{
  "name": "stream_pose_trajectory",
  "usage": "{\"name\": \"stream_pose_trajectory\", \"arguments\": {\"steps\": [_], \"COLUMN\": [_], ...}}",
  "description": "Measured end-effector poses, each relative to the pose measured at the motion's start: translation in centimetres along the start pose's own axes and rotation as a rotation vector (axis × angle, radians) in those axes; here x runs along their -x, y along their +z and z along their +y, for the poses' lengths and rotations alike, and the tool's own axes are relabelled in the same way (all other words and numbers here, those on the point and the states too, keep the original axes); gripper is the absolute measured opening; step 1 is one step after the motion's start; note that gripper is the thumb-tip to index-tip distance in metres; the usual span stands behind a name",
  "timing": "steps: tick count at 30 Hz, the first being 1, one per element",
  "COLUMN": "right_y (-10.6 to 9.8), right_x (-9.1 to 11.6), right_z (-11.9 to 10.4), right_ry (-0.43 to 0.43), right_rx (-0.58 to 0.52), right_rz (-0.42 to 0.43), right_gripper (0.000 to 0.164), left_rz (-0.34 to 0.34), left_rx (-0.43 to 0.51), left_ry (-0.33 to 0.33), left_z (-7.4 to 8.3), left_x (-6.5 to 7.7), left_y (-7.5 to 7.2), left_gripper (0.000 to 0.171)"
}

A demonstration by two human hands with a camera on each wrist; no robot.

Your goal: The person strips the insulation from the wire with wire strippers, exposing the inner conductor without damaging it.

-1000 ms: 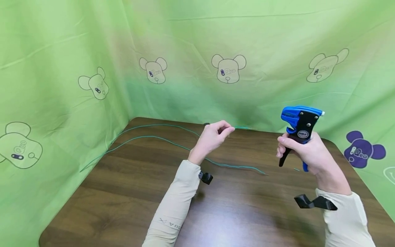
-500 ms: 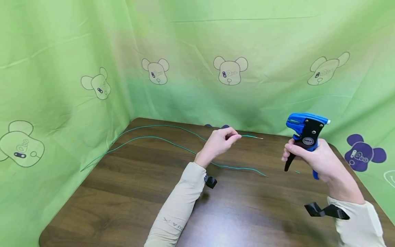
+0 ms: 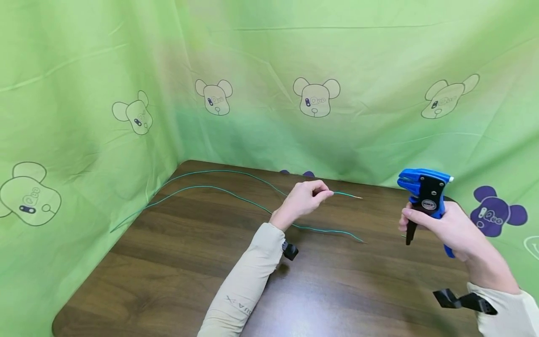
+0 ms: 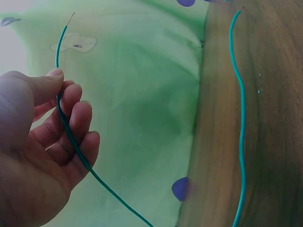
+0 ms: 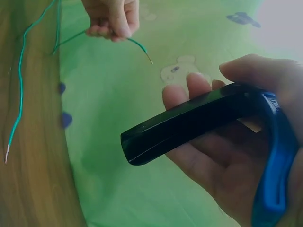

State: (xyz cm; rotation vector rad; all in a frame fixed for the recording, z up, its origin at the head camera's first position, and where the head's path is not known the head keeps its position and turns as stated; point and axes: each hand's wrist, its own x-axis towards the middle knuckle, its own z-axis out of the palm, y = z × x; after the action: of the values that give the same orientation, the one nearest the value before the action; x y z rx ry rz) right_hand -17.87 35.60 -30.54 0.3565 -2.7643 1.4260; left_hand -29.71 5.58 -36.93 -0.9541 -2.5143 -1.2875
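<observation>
My left hand (image 3: 300, 203) pinches a green wire (image 3: 346, 194) between thumb and index finger, a short way back from its end. Bare metal strands show at the tip of this wire (image 4: 106, 185) in the left wrist view, and the rest trails across the palm side of the fingers. To the right, my right hand (image 3: 459, 230) holds a blue and black wire stripper (image 3: 427, 191) upright above the table. One black handle (image 5: 184, 123) of it shows large in the right wrist view, with fingers behind. The stripper and the wire end are well apart.
Another length of green wire (image 3: 328, 230) lies on the brown wooden table (image 3: 168, 271), its right end bare too. Both lengths curve off past the table's left edge. A tiny green piece (image 3: 403, 236) lies beside the stripper's handle. Green printed cloth (image 3: 252, 135) hangs around the back and sides.
Both hands have moved to the right and lower in the head view, the right one with the wire stripper, the left one still pinching the wire. The wire's bare tip shows more clearly.
</observation>
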Motion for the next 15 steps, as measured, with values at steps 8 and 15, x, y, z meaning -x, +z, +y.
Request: {"name": "stream_pose_trajectory", "arguments": {"steps": [8,15], "right_y": [-0.3,-0.4], "right_x": [0.2,-0.1], "right_z": [1.4,2.3], "right_ry": [0.036,0.048], "right_rx": [0.108,0.126], "right_rz": [-0.001,-0.003], "right_gripper": [0.023,0.023], "left_rz": [-0.027,-0.069], "left_rx": [-0.021,-0.054], "left_ry": [-0.02,-0.03], "left_z": [-0.2,-0.3], "left_x": [0.1,0.2], "left_y": [0.6,1.2], "left_gripper": [0.018,0.017]}}
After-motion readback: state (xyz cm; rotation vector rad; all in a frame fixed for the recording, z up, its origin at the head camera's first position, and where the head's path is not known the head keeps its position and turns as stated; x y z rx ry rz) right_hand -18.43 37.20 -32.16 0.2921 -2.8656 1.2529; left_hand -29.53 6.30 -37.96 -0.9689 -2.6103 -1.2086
